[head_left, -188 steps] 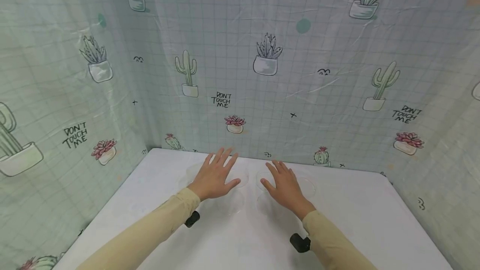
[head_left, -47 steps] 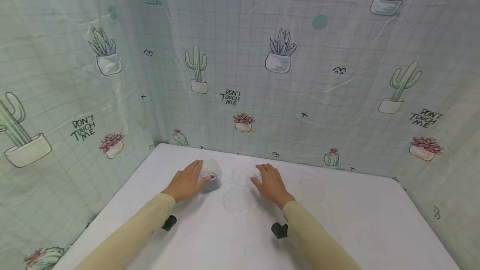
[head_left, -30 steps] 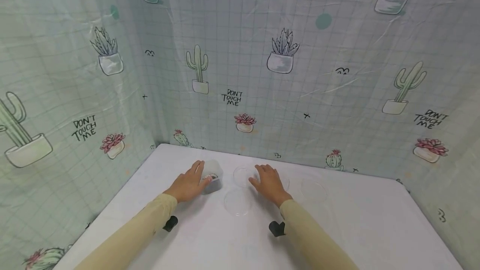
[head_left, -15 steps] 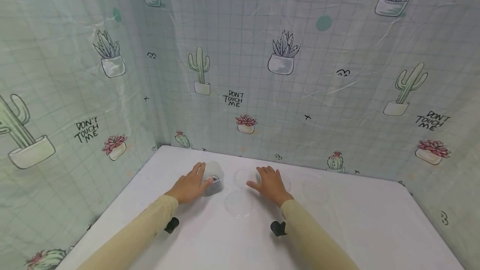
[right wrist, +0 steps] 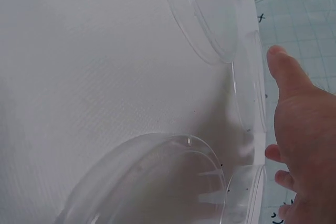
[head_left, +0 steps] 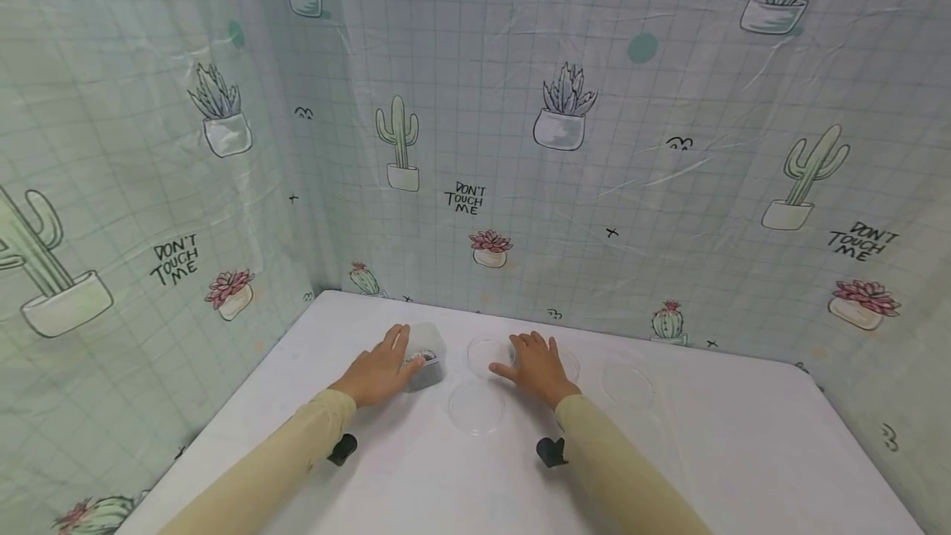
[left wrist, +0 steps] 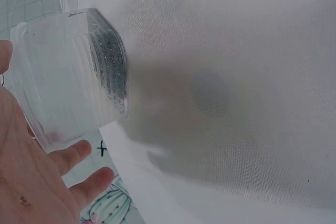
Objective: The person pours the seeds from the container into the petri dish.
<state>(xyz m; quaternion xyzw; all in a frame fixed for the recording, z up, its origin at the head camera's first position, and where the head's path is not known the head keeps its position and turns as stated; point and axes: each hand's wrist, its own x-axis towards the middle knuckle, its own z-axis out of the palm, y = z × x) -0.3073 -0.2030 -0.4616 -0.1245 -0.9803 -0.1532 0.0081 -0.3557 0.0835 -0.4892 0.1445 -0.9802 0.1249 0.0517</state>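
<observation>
My left hand (head_left: 375, 374) holds a clear plastic container (head_left: 426, 371), thumb on the near side and fingers round the far side. In the left wrist view, dark speckled grains (left wrist: 110, 69) lie in the bottom of the ridged container. Whether its base touches the table, I cannot tell. My right hand (head_left: 541, 368) is over the cluster of clear round dishes, thumb held apart, with nothing seen in its grasp. One shallow clear dish (head_left: 476, 408) lies in front of it; another (head_left: 486, 356) is at its left. In the right wrist view a dish's raised rim (right wrist: 142, 156) shows close up.
Another clear round piece (head_left: 627, 385) lies to the right, and one (head_left: 570, 366) is partly behind the right hand. The white table (head_left: 475, 485) meets a cactus-print curtain (head_left: 565, 213) at the back and sides. Each wrist bears a black camera mount (head_left: 551, 452).
About six seconds ago both hands were spread over the clear pieces. My left hand has since shifted left and holds the container. In the last second, both hands stay nearly still; the view drifts slightly.
</observation>
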